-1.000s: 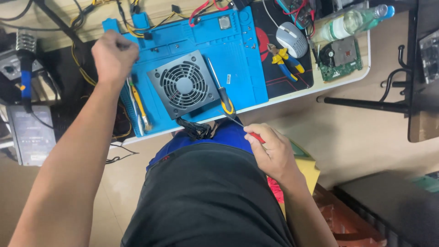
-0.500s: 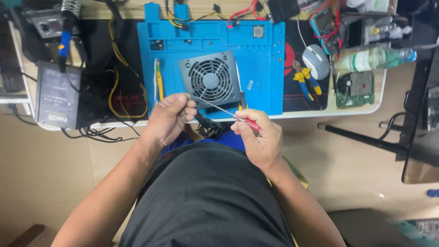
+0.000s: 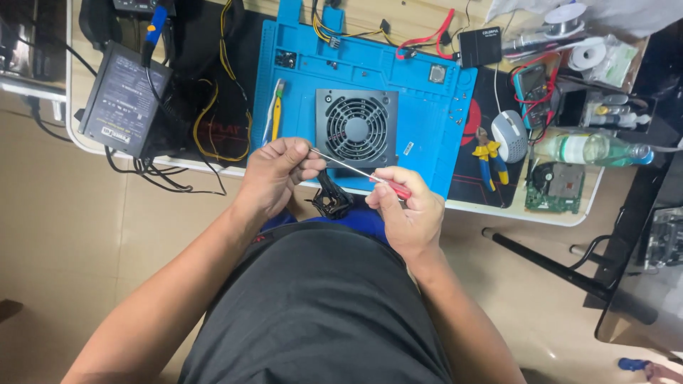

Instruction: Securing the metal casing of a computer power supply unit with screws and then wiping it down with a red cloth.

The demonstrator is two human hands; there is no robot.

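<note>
Nearest the camera, both hands meet just in front of the tabletop [image 3: 498,208] edge, above the person's lap; the right hand [image 3: 407,213] has its fingers curled tight around the red handle of a thin screwdriver [image 3: 359,171], whose metal shaft runs up and left; the left hand [image 3: 274,174] has its fingers pressed together at the shaft's tip, pinching something too small to make out; a bundle of black cable [image 3: 329,199] hangs just below and between the hands. Beyond them, a blue work mat [image 3: 420,107] lies on the tabletop with a square grey cooling fan [image 3: 356,128] resting on it, apart from both hands; a yellow-handled tool [image 3: 276,114] lies at the mat's left edge. Farther left sits a grey power supply box [image 3: 122,99] among black and yellow wires; to the right lie yellow-and-blue pliers [image 3: 491,160], a grey mouse [image 3: 509,135], a plastic bottle [image 3: 594,149] on its side and a green circuit board [image 3: 558,188].
</note>
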